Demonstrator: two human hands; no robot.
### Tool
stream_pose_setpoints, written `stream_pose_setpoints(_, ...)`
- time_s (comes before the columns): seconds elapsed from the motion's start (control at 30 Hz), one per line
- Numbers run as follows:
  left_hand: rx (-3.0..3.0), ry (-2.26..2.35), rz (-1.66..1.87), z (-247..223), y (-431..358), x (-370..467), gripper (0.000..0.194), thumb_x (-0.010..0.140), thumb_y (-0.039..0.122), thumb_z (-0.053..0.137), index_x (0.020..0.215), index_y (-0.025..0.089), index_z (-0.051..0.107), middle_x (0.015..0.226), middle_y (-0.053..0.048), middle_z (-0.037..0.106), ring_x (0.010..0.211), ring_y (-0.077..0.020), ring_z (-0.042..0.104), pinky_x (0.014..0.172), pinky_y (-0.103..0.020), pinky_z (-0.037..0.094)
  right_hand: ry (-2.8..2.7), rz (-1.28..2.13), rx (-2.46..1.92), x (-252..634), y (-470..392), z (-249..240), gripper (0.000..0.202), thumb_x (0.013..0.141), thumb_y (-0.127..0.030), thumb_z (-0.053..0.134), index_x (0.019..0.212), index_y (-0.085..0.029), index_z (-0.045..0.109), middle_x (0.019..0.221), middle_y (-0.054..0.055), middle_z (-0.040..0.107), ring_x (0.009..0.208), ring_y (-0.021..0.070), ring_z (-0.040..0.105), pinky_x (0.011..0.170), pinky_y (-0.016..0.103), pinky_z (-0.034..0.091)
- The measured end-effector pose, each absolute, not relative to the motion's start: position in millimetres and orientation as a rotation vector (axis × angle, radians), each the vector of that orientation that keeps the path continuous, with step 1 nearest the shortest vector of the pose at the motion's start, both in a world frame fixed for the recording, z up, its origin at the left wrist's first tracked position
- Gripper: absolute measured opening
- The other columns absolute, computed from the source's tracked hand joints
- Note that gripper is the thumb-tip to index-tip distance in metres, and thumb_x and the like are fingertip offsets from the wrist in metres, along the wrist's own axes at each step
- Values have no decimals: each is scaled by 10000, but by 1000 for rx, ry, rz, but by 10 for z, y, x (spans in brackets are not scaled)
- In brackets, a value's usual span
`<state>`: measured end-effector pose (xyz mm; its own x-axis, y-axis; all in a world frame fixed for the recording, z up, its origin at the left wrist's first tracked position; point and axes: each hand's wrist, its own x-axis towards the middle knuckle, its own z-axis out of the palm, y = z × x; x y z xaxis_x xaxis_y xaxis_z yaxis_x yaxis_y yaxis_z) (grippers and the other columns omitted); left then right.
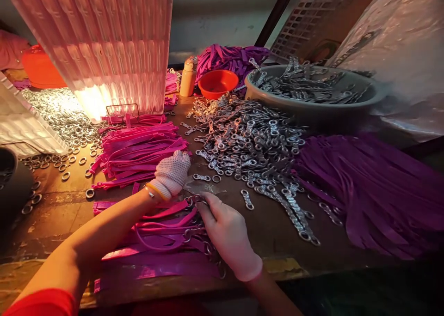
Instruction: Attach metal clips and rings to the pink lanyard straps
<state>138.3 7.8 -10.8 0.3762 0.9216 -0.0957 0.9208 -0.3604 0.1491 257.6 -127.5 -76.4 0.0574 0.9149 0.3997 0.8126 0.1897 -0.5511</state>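
My left hand (pixel 172 175), in a white dotted glove, is closed at the right end of a bundle of pink straps (pixel 138 145). Whatever lies in its fingers is hidden. In a pale glove, my right hand (pixel 231 237) pinches a small metal ring (pixel 198 197) between thumb and fingers. Under and beside both hands lies a row of magenta straps (pixel 159 235), with metal rings and links at their right ends. A single metal link (pixel 247 199) rests on the table right of my right hand.
A large heap of metal links (pixel 249 136) spreads behind my hands. Behind it stand a grey basin (pixel 312 101) of links, a red bowl (pixel 218 84) and a bottle (pixel 188 75). Purple straps (pixel 374 191) lie right. Ribbed clear trays (pixel 114 43) and loose rings (pixel 65 175) are left.
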Motion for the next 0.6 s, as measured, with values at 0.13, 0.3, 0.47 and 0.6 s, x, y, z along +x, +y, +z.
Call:
stream_pose_setpoints(0.13,2429,1497,436,-13,-286,930,174,882,183,542,991,144,671,984,-112,672,841,-232,666,727,-327,504,-1687,234,-1532,2448,-1273,-575,285,1036,-303,466,1254,-200,618,1083,74,750,913,224,706,811,323,502)
stream_pose_setpoints(0.3,1642,1306,630,51,-779,367,217,931,382,553,932,185,641,623,12,563,488,-115,463,445,-224,364,-1690,481,-1226,2164,-1284,-347,239,1025,-215,470,1226,-218,600,1104,43,728,982,178,679,867,289,495)
stream_pose_setpoints(0.47,1024,1133,593,4,-1024,148,338,899,533,601,902,197,570,491,74,401,382,-75,285,361,-192,208,-1855,469,-1229,1965,-1305,-209,241,997,-160,476,1189,-209,613,948,35,726,853,171,667,774,277,449)
stream_pose_setpoints(0.6,1073,1132,658,-12,-1088,146,388,900,551,589,791,185,521,560,58,425,434,-65,301,401,-193,230,-2149,98,-1386,1886,-1309,-154,226,952,-114,483,1126,-162,619,819,52,662,712,190,580,668,319,356)
